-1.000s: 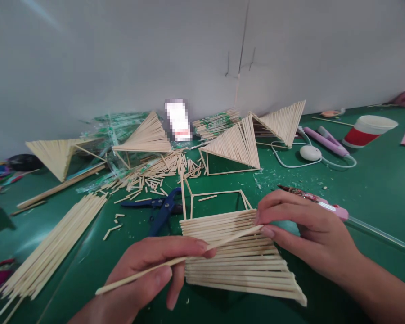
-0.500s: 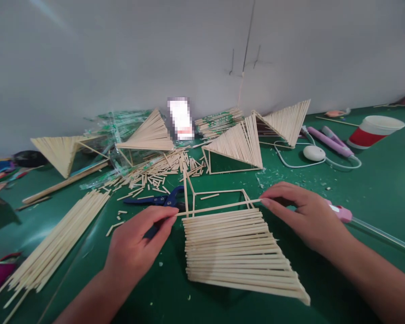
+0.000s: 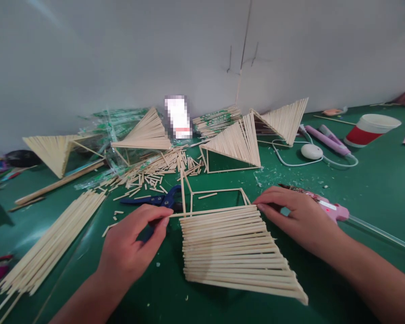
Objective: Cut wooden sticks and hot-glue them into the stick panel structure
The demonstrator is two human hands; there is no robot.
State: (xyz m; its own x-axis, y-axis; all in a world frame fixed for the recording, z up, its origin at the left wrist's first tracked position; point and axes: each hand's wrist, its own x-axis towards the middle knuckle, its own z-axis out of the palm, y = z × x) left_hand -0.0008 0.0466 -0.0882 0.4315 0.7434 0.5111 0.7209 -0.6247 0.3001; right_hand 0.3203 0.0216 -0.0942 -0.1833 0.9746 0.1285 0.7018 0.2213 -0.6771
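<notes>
A half-covered frame of bamboo sticks [image 3: 236, 247] lies on the green table in front of me. One thin stick [image 3: 216, 210] lies along the top edge of its stick panel. My left hand [image 3: 135, 243] pinches the stick's left end between thumb and forefinger. My right hand [image 3: 297, 216] presses its fingertips on the stick's right end, fingers together. Blue cutters [image 3: 157, 201] lie just beyond my left hand. A pink glue gun [image 3: 327, 208] rests behind my right hand.
A bundle of long sticks [image 3: 50, 245] lies at the left. Short cut pieces [image 3: 151, 173] and several finished stick pyramids [image 3: 236, 144] stand toward the wall. A white mouse [image 3: 311, 151], purple tools [image 3: 326, 139] and a red paper cup [image 3: 369, 129] sit at the right.
The stick I held tilted over the panel has been carried up to the panel's far edge and laid flat there. Both hands moved away from me with it.
</notes>
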